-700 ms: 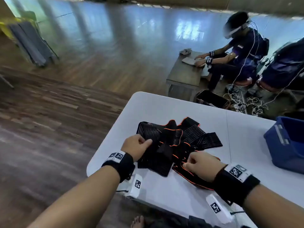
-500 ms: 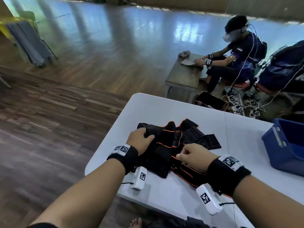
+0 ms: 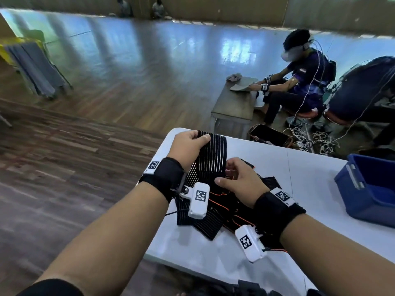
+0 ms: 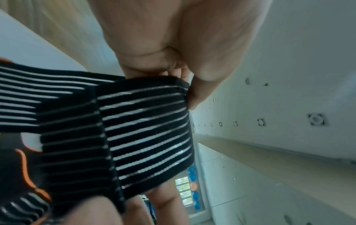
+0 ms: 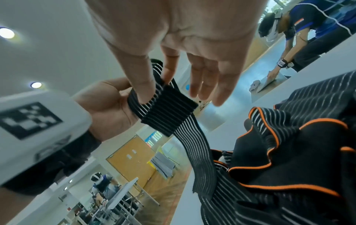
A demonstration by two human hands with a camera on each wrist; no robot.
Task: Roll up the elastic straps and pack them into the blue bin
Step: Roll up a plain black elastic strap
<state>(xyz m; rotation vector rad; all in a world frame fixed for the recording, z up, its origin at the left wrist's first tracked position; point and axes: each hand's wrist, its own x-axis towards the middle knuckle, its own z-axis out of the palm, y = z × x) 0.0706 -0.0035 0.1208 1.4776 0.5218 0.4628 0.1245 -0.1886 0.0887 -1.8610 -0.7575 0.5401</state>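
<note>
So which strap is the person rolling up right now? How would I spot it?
Find the white table, then the black pile on it. The strap rises from that pile, its end pinched by the left hand and right hand. It alone is lifted; the rest lie flat.

Folded end of a black white-striped strap (image 5: 163, 109) is pinched between thumb and forefinger of the right hand (image 5: 185, 50); remaining fingers (image 5: 208, 82) are extended. Same end is gripped from the left of the strap by the left hand (image 5: 108, 105). Strap is seen trailing down to an orange-edged strap pile (image 5: 285, 167), lower right of it.
</note>
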